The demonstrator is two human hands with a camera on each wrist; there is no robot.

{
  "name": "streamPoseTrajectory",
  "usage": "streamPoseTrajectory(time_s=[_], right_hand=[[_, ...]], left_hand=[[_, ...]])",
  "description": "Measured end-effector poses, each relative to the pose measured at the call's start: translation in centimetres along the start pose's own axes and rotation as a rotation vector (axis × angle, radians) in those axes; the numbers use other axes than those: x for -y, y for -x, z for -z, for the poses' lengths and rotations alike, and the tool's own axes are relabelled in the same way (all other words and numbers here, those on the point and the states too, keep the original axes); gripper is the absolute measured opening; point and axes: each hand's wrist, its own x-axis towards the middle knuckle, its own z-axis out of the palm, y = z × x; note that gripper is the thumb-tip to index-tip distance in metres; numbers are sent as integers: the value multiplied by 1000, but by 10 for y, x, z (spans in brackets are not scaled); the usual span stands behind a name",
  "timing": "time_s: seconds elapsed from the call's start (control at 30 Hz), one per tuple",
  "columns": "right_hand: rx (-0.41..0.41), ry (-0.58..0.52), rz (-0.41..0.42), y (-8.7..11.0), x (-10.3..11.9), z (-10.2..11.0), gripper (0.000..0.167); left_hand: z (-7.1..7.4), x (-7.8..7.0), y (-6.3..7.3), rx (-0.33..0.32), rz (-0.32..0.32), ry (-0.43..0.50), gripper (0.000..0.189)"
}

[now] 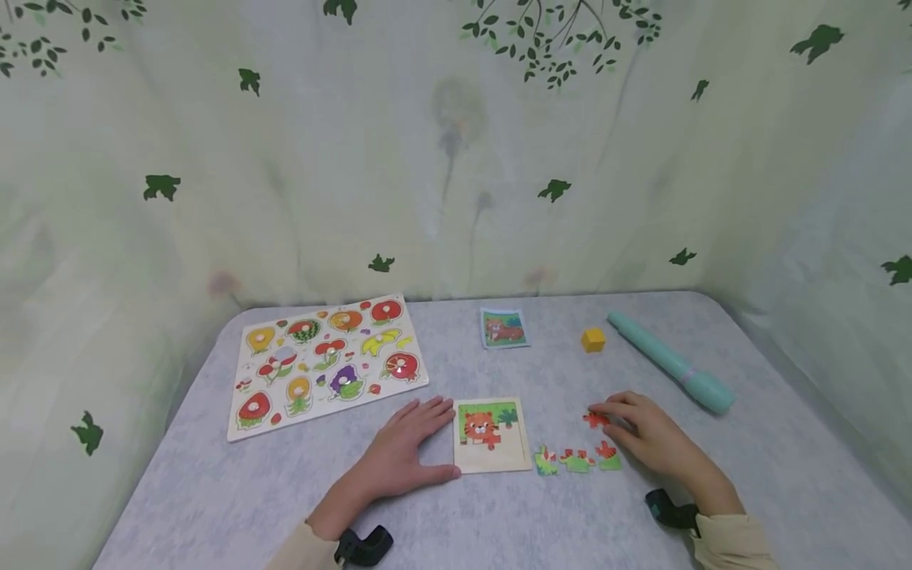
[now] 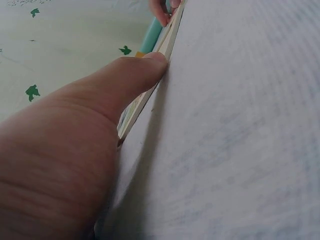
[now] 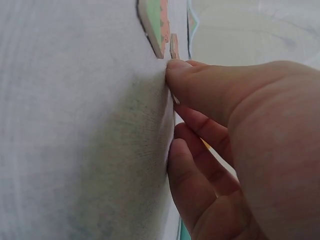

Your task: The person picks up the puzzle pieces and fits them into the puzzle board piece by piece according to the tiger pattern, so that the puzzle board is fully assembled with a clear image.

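"Lifting the red piece (image 1: 594,420) cleanly: what would help?"

"A low grip by its edges, to keep it level; the right hand (image 1: 644,431) pinches it between thumb and finger at the table (image 1: 499,522), just beyond the row of three loose pieces (image 1: 577,461)."

"And the puzzle board (image 1: 470,460)?"

"Left of that row, the left hand (image 1: 404,451) spread against its left edge. Light, steady contact there should stop it sliding."

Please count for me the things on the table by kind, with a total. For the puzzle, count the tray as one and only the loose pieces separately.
Fruit board: 1
Puzzle tray: 1
Loose puzzle pieces: 4
Small picture card: 1
Yellow cube: 1
Turquoise stick: 1
Total: 9
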Motion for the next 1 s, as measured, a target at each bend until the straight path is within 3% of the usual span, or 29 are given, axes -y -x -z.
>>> streamPoseTrajectory(time_s=[0.2,0.53,1.0], right_hand=[[7,-3,-12,0,3,-2,35],[-41,-14,32,-1,7,-2,35],[-86,-53,-28,0,9,2,35]], left_hand=[[2,2,4,-38,-21,44,86],[2,2,7,-27,-3,65,86],[0,3,0,-15,-30,32,79]])
